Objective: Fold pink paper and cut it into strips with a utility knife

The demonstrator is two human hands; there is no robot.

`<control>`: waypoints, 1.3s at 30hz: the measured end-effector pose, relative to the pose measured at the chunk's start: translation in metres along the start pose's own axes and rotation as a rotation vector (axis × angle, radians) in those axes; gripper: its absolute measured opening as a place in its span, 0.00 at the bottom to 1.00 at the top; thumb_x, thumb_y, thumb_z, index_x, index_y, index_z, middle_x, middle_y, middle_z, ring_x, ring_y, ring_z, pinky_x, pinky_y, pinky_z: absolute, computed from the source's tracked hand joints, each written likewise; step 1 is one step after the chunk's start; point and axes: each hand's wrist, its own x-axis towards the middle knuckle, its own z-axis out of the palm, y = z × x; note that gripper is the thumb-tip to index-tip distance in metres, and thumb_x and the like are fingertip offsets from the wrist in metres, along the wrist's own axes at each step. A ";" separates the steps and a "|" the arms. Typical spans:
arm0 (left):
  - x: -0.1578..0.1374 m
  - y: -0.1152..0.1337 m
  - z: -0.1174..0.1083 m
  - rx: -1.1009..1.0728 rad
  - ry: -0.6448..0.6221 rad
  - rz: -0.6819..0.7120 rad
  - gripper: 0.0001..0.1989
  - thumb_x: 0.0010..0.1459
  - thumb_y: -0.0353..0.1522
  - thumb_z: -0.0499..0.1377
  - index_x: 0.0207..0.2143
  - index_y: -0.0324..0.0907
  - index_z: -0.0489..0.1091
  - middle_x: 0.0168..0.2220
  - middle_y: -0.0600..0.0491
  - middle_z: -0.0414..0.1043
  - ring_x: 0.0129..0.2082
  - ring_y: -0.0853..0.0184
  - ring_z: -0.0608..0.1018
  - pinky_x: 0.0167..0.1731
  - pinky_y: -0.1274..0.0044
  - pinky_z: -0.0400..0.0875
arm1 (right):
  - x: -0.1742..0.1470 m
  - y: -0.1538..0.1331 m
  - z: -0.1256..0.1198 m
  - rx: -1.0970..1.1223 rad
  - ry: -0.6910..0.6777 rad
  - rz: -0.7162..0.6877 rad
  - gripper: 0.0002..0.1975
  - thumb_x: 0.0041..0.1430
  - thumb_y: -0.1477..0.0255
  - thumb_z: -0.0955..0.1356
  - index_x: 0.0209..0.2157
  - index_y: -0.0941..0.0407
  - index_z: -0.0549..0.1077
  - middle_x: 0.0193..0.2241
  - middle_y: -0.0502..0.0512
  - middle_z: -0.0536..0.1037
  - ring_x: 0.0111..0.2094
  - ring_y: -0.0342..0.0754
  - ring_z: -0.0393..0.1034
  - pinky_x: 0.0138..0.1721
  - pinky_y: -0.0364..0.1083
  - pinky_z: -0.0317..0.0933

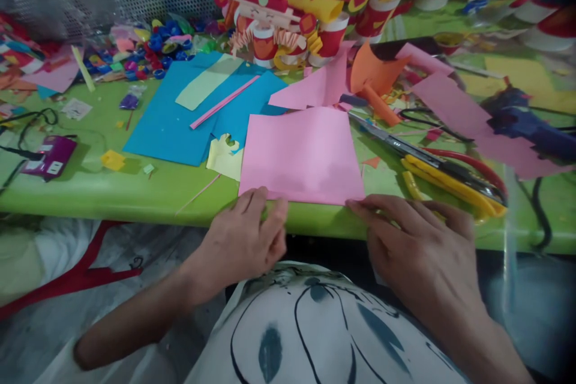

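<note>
A sheet of pink paper (303, 153) lies flat at the front edge of the green table, with a narrow fold along its near edge. My left hand (249, 234) has its fingers bent over the near left part of that edge, the thumb pressed close to it. At the near right corner, my right hand (416, 240) pinches the paper between thumb and fingertips. Beside the right hand lie scissors with yellow and red handles (454, 186) and a grey blade. A cut scrap of pale yellow paper (222, 156) touches the sheet's left side.
Blue sheets (166, 114) with a pink strip (225, 102) lie behind to the left. A dark blue glue gun (517, 117) rests at right, near orange paper (375, 75). Red and yellow paper crafts (288, 6) stand at the back. A purple box (49, 156) with cables sits at left.
</note>
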 end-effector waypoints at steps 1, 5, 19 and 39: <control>0.007 0.009 -0.003 0.037 -0.075 -0.037 0.28 0.73 0.46 0.58 0.70 0.46 0.69 0.52 0.38 0.77 0.46 0.52 0.80 0.30 0.71 0.79 | 0.001 -0.001 -0.001 -0.016 -0.011 -0.006 0.15 0.67 0.80 0.67 0.46 0.52 0.83 0.44 0.53 0.86 0.39 0.49 0.78 0.49 0.55 0.58; 0.036 0.044 -0.003 0.160 -0.239 -0.141 0.56 0.56 0.67 0.63 0.79 0.70 0.42 0.64 0.34 0.68 0.44 0.47 0.80 0.36 0.56 0.81 | 0.002 -0.001 -0.005 -0.067 -0.069 -0.022 0.15 0.66 0.80 0.66 0.45 0.52 0.82 0.42 0.51 0.86 0.38 0.49 0.77 0.51 0.55 0.57; 0.046 0.041 -0.008 0.148 -0.510 -0.088 0.60 0.56 0.63 0.67 0.80 0.69 0.38 0.74 0.34 0.55 0.53 0.39 0.80 0.40 0.54 0.84 | -0.001 0.006 0.000 -0.065 -0.042 -0.023 0.16 0.68 0.79 0.65 0.45 0.49 0.83 0.43 0.48 0.86 0.37 0.47 0.77 0.53 0.55 0.55; -0.017 0.021 0.019 0.160 -0.027 -0.222 0.40 0.76 0.55 0.50 0.68 0.28 0.72 0.62 0.35 0.79 0.57 0.52 0.81 0.59 0.65 0.78 | -0.007 0.015 0.002 0.020 -0.056 -0.023 0.16 0.70 0.77 0.65 0.51 0.49 0.82 0.46 0.54 0.84 0.41 0.56 0.80 0.50 0.60 0.58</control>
